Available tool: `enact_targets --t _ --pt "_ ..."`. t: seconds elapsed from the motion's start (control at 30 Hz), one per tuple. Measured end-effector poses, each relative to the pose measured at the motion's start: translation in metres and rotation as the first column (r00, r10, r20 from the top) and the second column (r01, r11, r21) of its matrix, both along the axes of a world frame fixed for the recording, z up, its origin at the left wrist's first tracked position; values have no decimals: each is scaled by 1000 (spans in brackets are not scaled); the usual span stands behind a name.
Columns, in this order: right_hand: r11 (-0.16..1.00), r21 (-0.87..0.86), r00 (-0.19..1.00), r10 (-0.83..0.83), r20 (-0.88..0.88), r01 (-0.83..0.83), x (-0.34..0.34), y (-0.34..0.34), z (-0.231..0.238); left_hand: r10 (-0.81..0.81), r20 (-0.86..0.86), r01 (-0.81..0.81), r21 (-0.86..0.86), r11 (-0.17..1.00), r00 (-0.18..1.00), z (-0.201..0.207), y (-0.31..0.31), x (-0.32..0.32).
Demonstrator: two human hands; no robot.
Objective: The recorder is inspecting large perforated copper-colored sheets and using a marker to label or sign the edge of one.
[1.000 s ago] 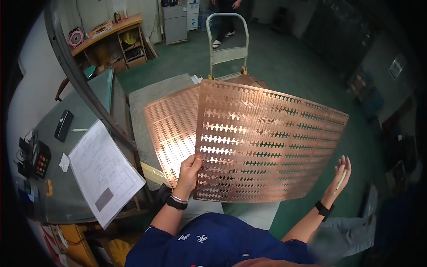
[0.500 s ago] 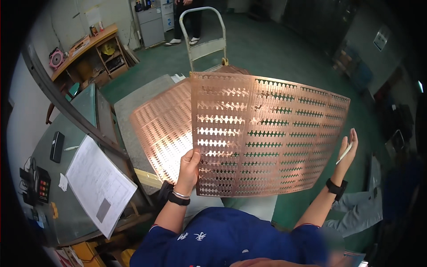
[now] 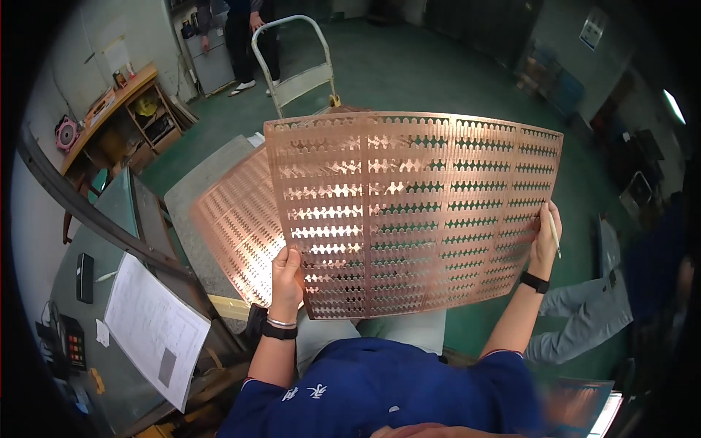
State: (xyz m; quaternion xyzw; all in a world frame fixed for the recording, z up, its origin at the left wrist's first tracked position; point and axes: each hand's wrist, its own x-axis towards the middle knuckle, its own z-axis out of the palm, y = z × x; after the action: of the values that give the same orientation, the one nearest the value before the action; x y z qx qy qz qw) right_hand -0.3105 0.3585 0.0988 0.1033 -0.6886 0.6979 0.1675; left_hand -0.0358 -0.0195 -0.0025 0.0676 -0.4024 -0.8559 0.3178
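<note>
A large copper-coloured perforated metal sheet [image 3: 438, 212], with rows of toothed slots, is held up before my chest, slightly bowed. My left hand [image 3: 287, 276] pinches its lower left edge, thumb on the near face. At the right edge my right hand [image 3: 544, 233] grips the sheet, and a thin pale pen-like stick [image 3: 554, 235] is also tucked in that hand. Behind the held sheet, on the left, a second copper-coloured perforated sheet [image 3: 237, 219] lies on a grey surface [image 3: 186, 191]; its right part is hidden.
To my left, a glass-topped table [image 3: 120, 365] bears a printed paper sheet [image 3: 157, 328], a black case [image 3: 85, 277] and a keypad device [image 3: 71, 343]. A trolley handle [image 3: 292, 80] rises beyond. A person [image 3: 252, 44] stands at the back; grey-trousered legs [image 3: 580, 314] show at right.
My right hand has closed on the sheet's right edge, where before it was apart from it with fingers raised. The sheet has turned to face me more squarely; the whole view has shifted.
</note>
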Motion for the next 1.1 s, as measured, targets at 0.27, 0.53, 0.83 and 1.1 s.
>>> enact_targets --t 0.27,0.53,0.83,1.1 --pt "966 -195 984 156 -88 -170 -7 -29 5 94 -71 -103 -136 985 993 16 -22 9" --pt "787 -260 819 478 -316 -560 -73 -64 -17 544 24 -395 -662 637 839 45 -40 44" --pt "439 -567 652 717 -247 -697 -42 -137 -41 750 -221 -218 -970 -104 624 51 -69 66" --pt "113 -739 509 792 -337 -664 -19 -126 -64 746 79 -188 -945 267 661 35 -45 40"
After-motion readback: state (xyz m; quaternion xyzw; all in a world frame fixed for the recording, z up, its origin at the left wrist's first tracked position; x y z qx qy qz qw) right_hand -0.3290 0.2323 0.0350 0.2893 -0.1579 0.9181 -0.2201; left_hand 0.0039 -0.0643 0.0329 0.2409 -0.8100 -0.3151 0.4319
